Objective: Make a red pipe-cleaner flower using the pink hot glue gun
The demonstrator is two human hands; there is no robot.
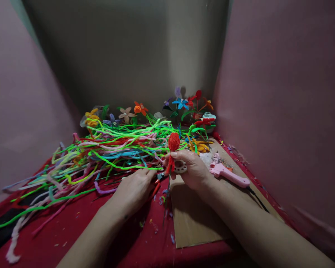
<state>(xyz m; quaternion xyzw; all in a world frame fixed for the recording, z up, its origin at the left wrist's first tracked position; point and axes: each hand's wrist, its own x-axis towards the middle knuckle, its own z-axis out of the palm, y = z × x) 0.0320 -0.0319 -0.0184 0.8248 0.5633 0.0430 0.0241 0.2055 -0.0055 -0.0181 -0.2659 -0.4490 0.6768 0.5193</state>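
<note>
Upright in my right hand is a red pipe-cleaner flower, pinched just below its round head. Red fuzzy strips hang under the head, and a thin dark stem runs downward. A white spool with holes sits against the fingers of that hand. My left hand is low over the table with its fingers curled together; its fingertips are partly hidden. Right beside those fingertips are red-handled pliers or cutters and the end of a green pipe cleaner. Whether the fingers grip either one is unclear.
A tangled heap of colourful pipe cleaners covers the left and middle. Finished flowers stand along the back wall. On the cardboard at right lies a pink glue gun with a black cord. Scraps dot the red cloth.
</note>
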